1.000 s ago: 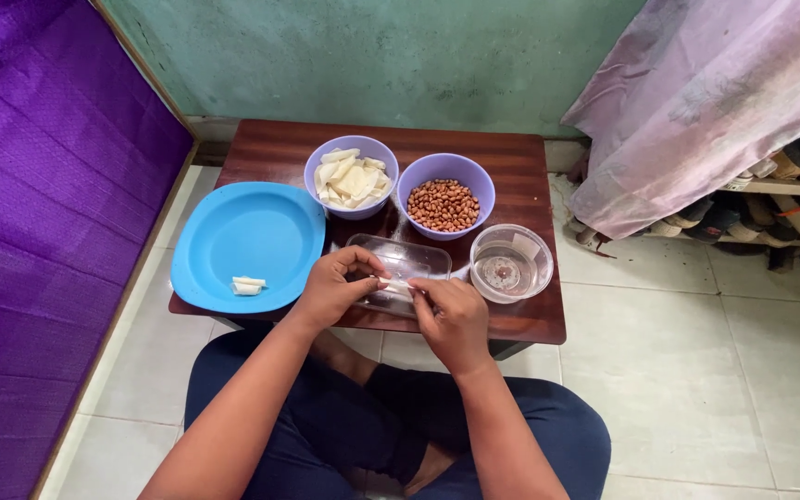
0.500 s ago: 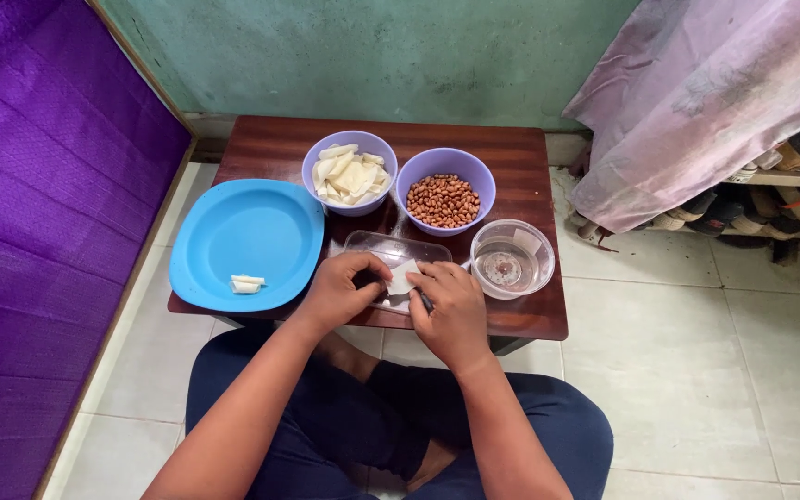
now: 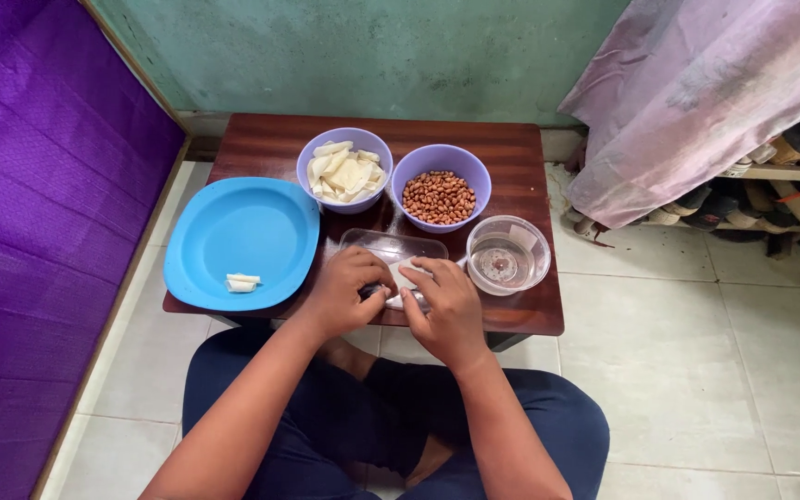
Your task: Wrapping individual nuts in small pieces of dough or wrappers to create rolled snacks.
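2 hands: both at the near edge of the table, meeting over 1 small white piece.
left hand (image 3: pixel 349 294): fingers curled closed around the left end of the white piece (image 3: pixel 406 275); also seems to pinch something small and dark, can't tell what.
right hand (image 3: pixel 443 310): fingers bent down onto the right end of the same piece, gripping it.
white piece: held just above the near edge, right in front of the clear tray; mostly covered by fingers, exact shape unclear.
clear tray (image 3: pixel 393 244): shallow rectangular plastic, middle of the table, just beyond the hands; near side hidden by them.
blue plate (image 3: pixel 244 231): round, on the near-left corner, slightly overhanging the left edge; 2 small white pieces (image 3: pixel 242 281) side by side near its front rim.
left purple bowl (image 3: pixel 344 168): toward the far edge, left of centre, filled with pale white strips; just beside the plate's far-right rim.
right purple bowl (image 3: pixel 441 186): touching or just beside the left bowl, filled with peanuts (image 3: pixel 438 196) in reddish-brown skins.
clear round container (image 3: pixel 508 255): near the right edge, right of the tray, seems to hold a little water.
table (image 3: pixel 520 148): low, dark brown wood, on a pale tiled floor.
person: seated cross-legged at the near edge, dark blue trousers, knees partly under the table.
surroundings: purple quilted surface on the left, green wall past the far edge, pinkish cloth draped at upper right.
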